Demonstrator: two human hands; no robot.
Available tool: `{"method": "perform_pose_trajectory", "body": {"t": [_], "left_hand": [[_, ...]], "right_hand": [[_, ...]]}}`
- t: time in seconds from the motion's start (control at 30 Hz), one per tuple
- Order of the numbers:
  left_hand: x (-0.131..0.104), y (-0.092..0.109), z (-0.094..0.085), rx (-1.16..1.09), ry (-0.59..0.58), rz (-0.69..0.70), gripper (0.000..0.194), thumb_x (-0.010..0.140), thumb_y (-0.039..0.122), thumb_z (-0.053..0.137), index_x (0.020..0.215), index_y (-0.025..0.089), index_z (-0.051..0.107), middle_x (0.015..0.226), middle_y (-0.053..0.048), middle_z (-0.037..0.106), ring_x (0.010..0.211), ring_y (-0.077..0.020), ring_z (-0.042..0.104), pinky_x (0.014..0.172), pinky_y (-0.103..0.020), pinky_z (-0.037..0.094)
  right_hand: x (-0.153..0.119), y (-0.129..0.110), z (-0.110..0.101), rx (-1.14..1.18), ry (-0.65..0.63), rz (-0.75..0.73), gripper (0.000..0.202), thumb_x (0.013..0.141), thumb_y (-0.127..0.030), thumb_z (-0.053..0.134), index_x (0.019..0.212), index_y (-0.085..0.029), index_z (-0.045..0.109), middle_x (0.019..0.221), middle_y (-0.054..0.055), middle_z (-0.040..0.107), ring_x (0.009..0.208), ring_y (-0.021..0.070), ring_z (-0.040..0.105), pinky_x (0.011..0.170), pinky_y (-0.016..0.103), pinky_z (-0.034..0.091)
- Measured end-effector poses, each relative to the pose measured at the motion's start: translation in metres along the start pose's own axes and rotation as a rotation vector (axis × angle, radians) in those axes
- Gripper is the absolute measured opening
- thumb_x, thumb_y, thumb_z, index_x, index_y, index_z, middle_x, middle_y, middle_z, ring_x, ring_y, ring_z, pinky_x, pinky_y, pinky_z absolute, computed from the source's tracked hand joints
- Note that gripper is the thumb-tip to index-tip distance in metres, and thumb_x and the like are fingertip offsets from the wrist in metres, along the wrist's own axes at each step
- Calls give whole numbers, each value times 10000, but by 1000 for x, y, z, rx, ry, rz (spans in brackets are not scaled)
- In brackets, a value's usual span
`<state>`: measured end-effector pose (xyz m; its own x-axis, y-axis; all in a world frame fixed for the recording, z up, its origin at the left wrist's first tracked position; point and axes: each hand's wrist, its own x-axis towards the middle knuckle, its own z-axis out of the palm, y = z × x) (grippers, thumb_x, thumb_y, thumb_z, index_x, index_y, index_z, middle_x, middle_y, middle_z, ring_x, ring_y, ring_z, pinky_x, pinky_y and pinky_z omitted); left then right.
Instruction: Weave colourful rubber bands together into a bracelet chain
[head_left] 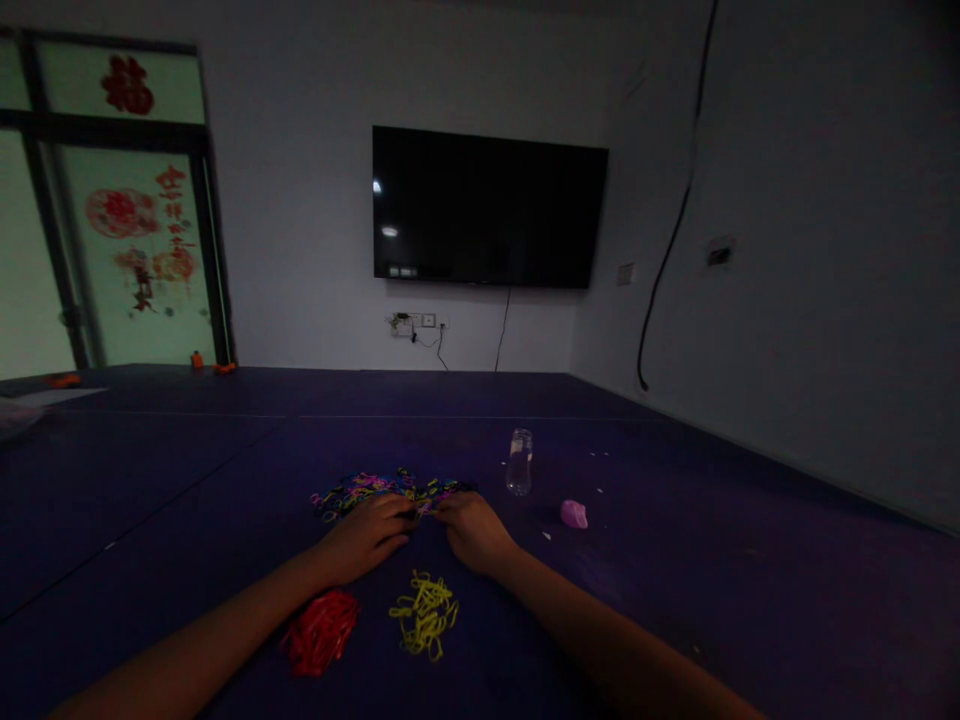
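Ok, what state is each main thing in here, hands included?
Mixed-colour loops: spread in a loose heap
Red pile: densely bunched
Yellow loops: loosely piled
Clear bottle: upright; cap unclear
Pink lump: lying apart from the bottle
Television: screen dark
Left hand: at the heap, grip unclear
Right hand: at the heap, grip unclear

Both forearms (225,625) converge forward, hands (367,535) palms-down, near each other
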<state>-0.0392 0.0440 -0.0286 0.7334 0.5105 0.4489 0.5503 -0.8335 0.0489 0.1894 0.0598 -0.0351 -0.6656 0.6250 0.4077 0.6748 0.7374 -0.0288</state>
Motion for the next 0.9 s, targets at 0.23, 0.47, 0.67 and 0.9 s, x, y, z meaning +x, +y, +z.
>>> {"method": "perform_pose_trajectory", "body": {"t": [0.23, 0.47, 0.67, 0.9], "left_hand": [[-2, 0, -1, 83, 74, -112, 222, 898, 239, 488, 1022, 221, 671, 1204, -67, 607, 1136, -252, 516, 970, -447, 409], [1, 2, -3, -3, 9, 16, 267, 936, 230, 438, 1136, 228, 616, 1190, -58, 619, 1145, -211, 511, 990, -398, 407], [1, 0, -1, -14, -34, 26, 288, 937, 242, 460, 1198, 255, 582, 1259, -49, 581, 1202, -220, 466, 1030, -418, 376], [1, 0, -1, -1, -34, 26, 325, 931, 244, 466, 1246, 236, 544, 1234, -59, 592, 1184, -221, 477, 1029, -419, 373]], "right_hand": [[1, 0, 1, -13, -8, 7, 325, 692, -35, 452, 890, -138, 689, 983, 99, 687, 986, 207, 601, 915, 307, 416], [0, 0, 0, 4, -10, 37, 322, 715, -43, 441, 907, -146, 679, 987, 92, 668, 977, 200, 595, 898, 296, 427], [-1, -4, -4, 60, 2, -51, 409, 762, -62, 425, 1097, -160, 639, 1129, 92, 632, 1075, 201, 550, 936, 314, 409], [-1, -4, -5, 63, -18, -114, 420, 798, -80, 438, 1176, -152, 605, 1198, 106, 605, 1097, 214, 532, 943, 337, 400]]}}
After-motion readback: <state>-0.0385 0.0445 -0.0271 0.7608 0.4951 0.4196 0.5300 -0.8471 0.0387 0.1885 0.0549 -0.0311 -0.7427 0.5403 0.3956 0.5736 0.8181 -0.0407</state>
